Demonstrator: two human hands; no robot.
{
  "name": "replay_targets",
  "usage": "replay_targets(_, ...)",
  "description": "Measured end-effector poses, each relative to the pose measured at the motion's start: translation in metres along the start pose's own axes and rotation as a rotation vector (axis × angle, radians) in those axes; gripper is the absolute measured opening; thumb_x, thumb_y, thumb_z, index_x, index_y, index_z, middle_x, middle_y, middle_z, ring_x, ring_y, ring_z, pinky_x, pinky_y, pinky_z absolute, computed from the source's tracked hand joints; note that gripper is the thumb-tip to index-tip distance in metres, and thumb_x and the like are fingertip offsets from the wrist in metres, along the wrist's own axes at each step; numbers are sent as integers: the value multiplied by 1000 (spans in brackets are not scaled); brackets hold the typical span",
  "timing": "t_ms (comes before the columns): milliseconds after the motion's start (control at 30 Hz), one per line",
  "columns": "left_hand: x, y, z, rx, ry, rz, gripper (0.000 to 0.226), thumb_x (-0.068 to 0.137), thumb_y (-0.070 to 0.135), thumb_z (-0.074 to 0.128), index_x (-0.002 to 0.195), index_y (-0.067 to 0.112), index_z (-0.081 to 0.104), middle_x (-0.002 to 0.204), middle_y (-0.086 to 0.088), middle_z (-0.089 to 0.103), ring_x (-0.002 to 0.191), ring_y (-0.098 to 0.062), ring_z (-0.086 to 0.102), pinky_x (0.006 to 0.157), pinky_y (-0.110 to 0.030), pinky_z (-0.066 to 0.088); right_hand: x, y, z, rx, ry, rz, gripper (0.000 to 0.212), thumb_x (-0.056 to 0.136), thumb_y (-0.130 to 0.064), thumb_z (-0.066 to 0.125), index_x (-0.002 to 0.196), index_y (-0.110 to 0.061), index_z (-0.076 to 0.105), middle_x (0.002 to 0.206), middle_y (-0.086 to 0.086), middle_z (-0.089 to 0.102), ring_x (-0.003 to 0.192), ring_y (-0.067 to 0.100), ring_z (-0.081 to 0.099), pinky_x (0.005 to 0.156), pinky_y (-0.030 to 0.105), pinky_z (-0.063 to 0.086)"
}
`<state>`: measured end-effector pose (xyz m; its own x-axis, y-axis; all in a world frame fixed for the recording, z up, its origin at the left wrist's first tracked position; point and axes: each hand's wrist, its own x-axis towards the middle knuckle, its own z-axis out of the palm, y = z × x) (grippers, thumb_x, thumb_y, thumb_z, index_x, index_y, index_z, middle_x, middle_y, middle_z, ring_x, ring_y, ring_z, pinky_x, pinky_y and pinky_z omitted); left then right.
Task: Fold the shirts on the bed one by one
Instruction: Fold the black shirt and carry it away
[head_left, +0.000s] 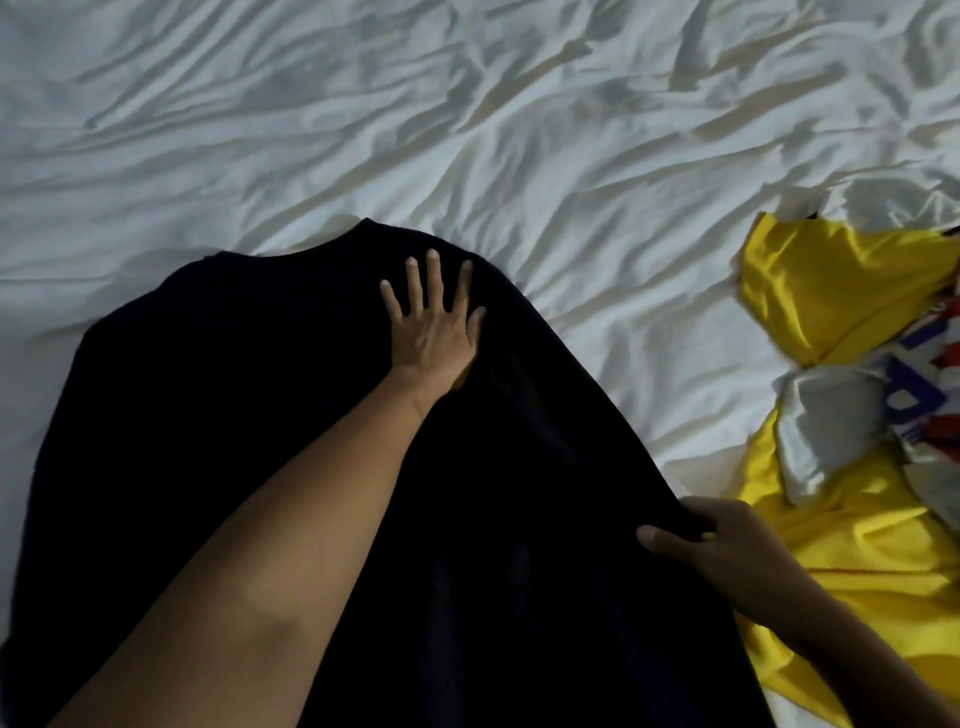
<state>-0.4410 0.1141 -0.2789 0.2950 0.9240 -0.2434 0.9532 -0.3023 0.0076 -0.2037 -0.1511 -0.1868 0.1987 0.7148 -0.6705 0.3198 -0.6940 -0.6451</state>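
A black fabric shirt (234, 415) lies spread at the near edge of the rumpled white bed sheet (363, 130), pressed by the left hand (431, 332) with straight, splayed fingers, its right border gripped by the right hand (727, 545) with curled fingers, just beside a crumpled yellow satin shirt (852, 291) at the right edge.

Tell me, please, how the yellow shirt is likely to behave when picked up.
Probably floppy: the yellow shirt lies crumpled in soft folds. Its glossy sheen suggests it may slide through a loose grip.
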Motion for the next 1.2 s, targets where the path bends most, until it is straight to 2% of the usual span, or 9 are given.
replay_targets(100,-45,30,-19,-84,43,6,60,111,45,20,164,17,22,172,-21,6,158,-45,2,123,-70,6,-6,26,-2,-38,219,-13,27,93,-24,75,73,-10,65,59,1,60,62,18,54,60,40,43)
replay_targets(233,-126,85,-26,-274,75,248,61,105,46,20,154,22,48,167,-14,33,155,-39,24,122,-66,18,-18,29,0,5,383,-62,24,98,-33,69,84,-13,70,69,1,68,65,15,61,56,26,44)
replay_targets(333,-147,107,-11,-155,-78,467,72,97,50,13,163,29,30,173,-14,16,160,-36,9,122,-72,3,-36,23,-7,149,323,-78,28,91,-41,76,82,-14,72,65,1,71,58,9,63,49,19,44)
replay_targets(467,-141,127,-7,-46,-135,550,76,95,48,22,166,35,-1,173,-15,-11,159,-40,-12,117,-78,-5,-59,43,-22,44,-13,24,38,73,-36,93,78,-6,72,66,-2,71,61,14,66,56,28,48)
replay_targets(633,-139,157,-24,-65,-174,726,55,102,53,41,150,27,44,170,-7,17,160,-35,-7,118,-76,-10,-77,74,-29,90,171,18,20,88,-28,82,78,-15,70,63,-6,68,65,14,63,61,34,50)
replay_targets(733,-133,174,-35,-137,-254,688,36,100,35,58,131,18,58,157,-3,34,159,-29,2,120,-73,-9,-94,70,-39,229,298,-42,32,86,-37,82,80,-9,68,64,-1,64,61,12,59,59,35,47)
replay_targets(967,-102,196,-51,-333,-228,514,11,98,25,56,107,23,62,120,1,61,123,-27,50,116,-59,22,-128,92,-77,-89,-16,132,48,62,-48,97,64,-14,64,51,-9,57,49,5,52,49,25,36)
replay_targets(1067,-98,212,-50,-319,-164,441,12,98,24,53,103,17,62,117,-4,62,119,-32,51,110,-54,29,-141,102,-99,66,74,104,36,67,-35,97,66,-13,68,55,-8,61,52,6,55,51,24,39)
replay_targets(1200,-109,229,-40,-206,-102,401,16,102,27,55,114,17,59,124,-9,53,128,-36,45,118,-70,18,-152,126,-120,460,362,117,27,68,-20,94,85,-8,77,73,8,75,67,19,70,60,31,51)
